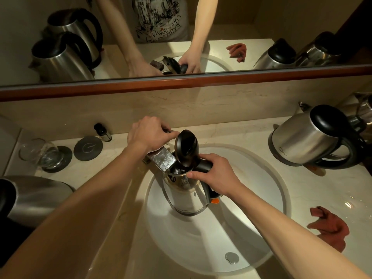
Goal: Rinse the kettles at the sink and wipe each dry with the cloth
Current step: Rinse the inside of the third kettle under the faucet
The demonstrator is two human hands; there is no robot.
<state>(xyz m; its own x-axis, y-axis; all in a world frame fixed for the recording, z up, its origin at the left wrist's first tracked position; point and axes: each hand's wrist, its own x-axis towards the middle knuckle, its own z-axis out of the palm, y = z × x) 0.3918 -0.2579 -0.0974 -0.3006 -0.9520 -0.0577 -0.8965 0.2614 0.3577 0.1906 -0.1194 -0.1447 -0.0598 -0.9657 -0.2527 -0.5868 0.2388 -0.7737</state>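
Note:
A steel kettle [186, 200] with its black lid [186, 147] flipped up is held over the white sink basin [251, 198], its mouth right under the chrome tap spout [164, 161]. My right hand [213, 173] grips its black handle. My left hand [149, 132] grips the tap lever behind the spout. A second steel kettle [308, 135] stands on the counter at the right. A third kettle [34, 195] lies at the left edge. A crumpled reddish cloth [330, 228] lies on the counter to the right of the basin.
A glass [40, 154] sits on a dark coaster at the left, beside a round black kettle base [88, 148] and a small dark bottle [102, 131]. A wall mirror above the backsplash reflects the scene. The sink drain [231, 257] is near the front.

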